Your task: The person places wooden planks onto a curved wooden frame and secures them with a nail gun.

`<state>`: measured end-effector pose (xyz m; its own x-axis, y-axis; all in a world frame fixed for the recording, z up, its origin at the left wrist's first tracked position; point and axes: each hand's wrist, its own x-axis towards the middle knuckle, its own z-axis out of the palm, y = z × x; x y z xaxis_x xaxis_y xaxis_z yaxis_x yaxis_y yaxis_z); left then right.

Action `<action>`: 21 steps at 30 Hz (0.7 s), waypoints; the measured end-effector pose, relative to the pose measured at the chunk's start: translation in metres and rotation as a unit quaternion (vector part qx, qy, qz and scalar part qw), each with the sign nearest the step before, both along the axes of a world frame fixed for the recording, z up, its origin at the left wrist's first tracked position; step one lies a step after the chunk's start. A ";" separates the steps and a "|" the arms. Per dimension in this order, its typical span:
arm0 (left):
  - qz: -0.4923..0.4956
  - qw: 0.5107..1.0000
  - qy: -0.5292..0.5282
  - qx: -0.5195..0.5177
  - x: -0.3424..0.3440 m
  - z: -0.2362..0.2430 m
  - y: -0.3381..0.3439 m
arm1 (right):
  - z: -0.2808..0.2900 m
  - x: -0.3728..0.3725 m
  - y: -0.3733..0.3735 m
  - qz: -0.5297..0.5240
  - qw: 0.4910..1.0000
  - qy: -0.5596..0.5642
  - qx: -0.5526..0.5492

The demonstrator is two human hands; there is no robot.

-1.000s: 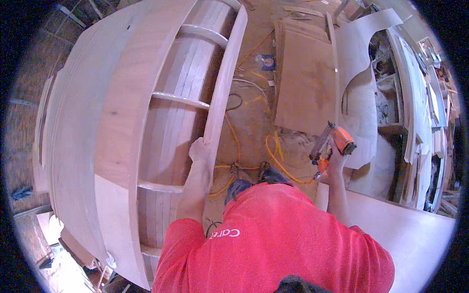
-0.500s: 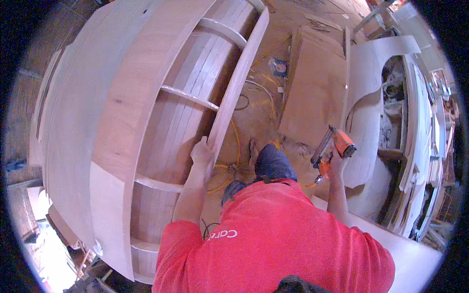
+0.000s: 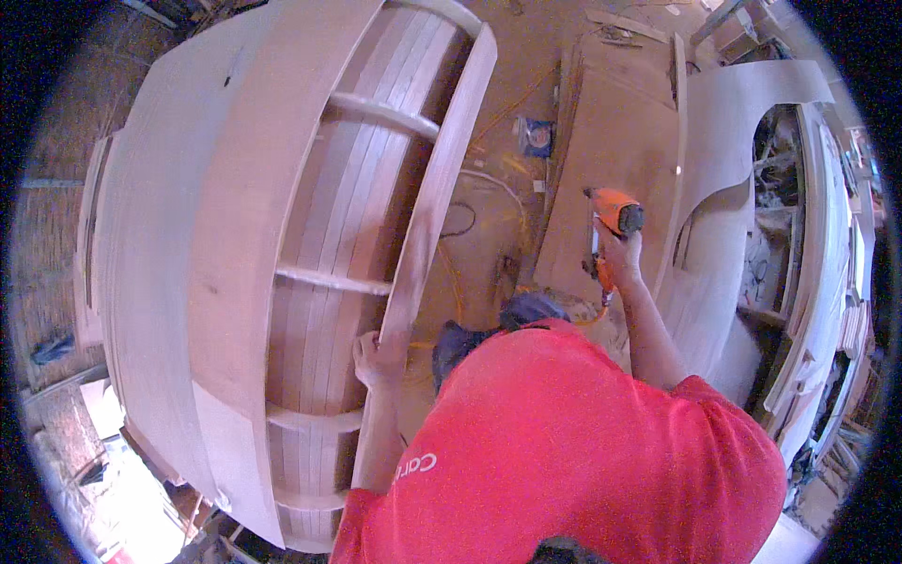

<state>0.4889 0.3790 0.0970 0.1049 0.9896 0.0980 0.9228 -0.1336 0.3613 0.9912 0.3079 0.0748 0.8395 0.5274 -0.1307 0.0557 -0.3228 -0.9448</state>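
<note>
My left hand [image 3: 376,359] grips the pale wooden edge board [image 3: 448,164] of a long curved wooden framework [image 3: 230,160], which has crosspieces [image 3: 334,277] over an inside of narrow strips. My right hand [image 3: 621,252] holds an orange and black nail gun [image 3: 613,211] by its handle, out to the right of the framework, with the floor and sheets behind it in the picture. A yellow air hose [image 3: 595,312] runs from the gun's lower end. My red-shirted body hides part of the lower middle, including most of my legs.
Flat plywood sheets [image 3: 606,132] lie to the right. Beyond them are a pale curved cut sheet [image 3: 714,235] and stacked boards [image 3: 813,235]. A small blue and white package [image 3: 534,139], loose hoses and debris are on the dusty floor [image 3: 507,75] between framework and sheets.
My right hand has moved forward and slightly left with the nail gun, which is now turned differently. My left hand has moved back along the edge board toward my body, and my torso has shifted right.
</note>
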 end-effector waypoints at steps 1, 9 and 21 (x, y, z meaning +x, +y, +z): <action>-0.001 0.999 -0.035 0.020 0.012 0.007 0.011 | 0.003 0.012 0.017 -0.002 1.000 -0.002 0.003; 0.029 0.982 -0.182 0.041 0.102 0.051 0.107 | 0.025 0.061 0.116 0.023 0.999 0.000 0.025; -0.158 0.951 -0.236 0.126 0.255 0.079 0.294 | 0.038 0.151 0.220 -0.038 0.996 -0.034 -0.073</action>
